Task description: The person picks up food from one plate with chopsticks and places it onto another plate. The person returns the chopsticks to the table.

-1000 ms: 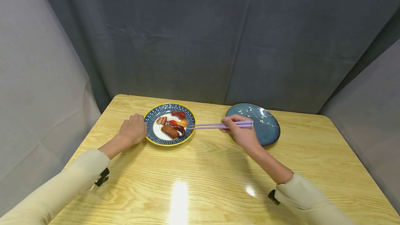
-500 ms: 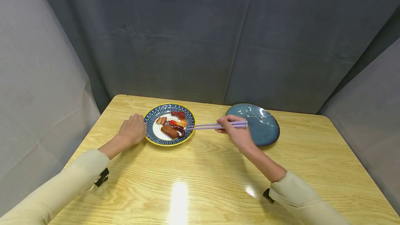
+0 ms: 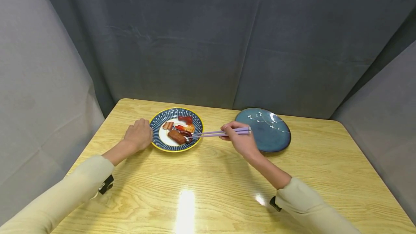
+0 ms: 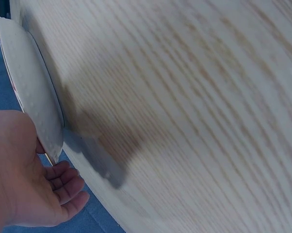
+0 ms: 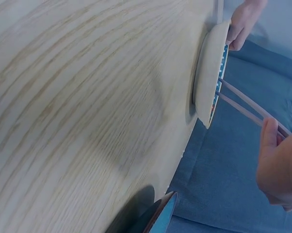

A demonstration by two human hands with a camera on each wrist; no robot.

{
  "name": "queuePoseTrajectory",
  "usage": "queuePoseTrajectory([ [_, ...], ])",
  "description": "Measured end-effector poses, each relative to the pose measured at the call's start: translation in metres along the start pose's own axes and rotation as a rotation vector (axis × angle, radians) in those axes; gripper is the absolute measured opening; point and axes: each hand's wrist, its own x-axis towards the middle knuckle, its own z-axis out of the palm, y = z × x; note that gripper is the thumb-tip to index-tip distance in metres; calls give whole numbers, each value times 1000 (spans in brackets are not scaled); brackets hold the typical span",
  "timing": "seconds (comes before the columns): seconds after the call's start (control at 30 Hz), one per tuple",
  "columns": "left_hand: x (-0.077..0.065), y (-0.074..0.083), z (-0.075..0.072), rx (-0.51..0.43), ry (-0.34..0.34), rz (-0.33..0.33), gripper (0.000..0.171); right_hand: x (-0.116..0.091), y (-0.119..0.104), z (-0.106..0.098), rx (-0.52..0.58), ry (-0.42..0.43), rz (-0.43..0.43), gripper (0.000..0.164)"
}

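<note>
In the head view, my left hand (image 3: 139,134) pinches the left rim of a blue-and-white patterned plate (image 3: 175,112) with a yellow edge. The left wrist view shows the thumb and fingers at the plate's rim (image 4: 37,92). My right hand (image 3: 242,142) holds a pair of lilac chopsticks (image 3: 212,133), which point left into that plate. Their tips are at a dark curled piece of food (image 3: 186,133); whether they grip it I cannot tell. Around it lie a brown slab (image 3: 176,137), a shrimp-like piece (image 3: 189,128), a red piece (image 3: 186,119) and small reddish-brown strips (image 3: 167,125).
A dark blue plate (image 3: 274,138) with a white blossom pattern stands to the right, partly behind my right hand. Both plates sit near the far edge of the wooden table (image 3: 214,183). A dark grey curtain (image 3: 182,46) hangs behind it, with paler cloth at both sides.
My right hand has moved left with the chopsticks, and their tips have gone from the plate's right rim in to the dark curled piece. The left hand stays at the rim.
</note>
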Motion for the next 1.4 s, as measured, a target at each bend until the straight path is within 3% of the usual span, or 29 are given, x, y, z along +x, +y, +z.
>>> queuePoseTrajectory([
  [0.57,-1,1,-2,-21,16,5,30,4,15,7,14,41,-22,29],
  [0.87,-1,1,0,-24,17,1,30,-8,-8,12,-53,88,-83,36],
  [1.13,1,-1,1,-22,21,5,29,-10,-10,11,-20,111,-105,34],
  [1.4,1,0,0,-26,17,1,28,4,14,-3,-1,143,-127,40],
])
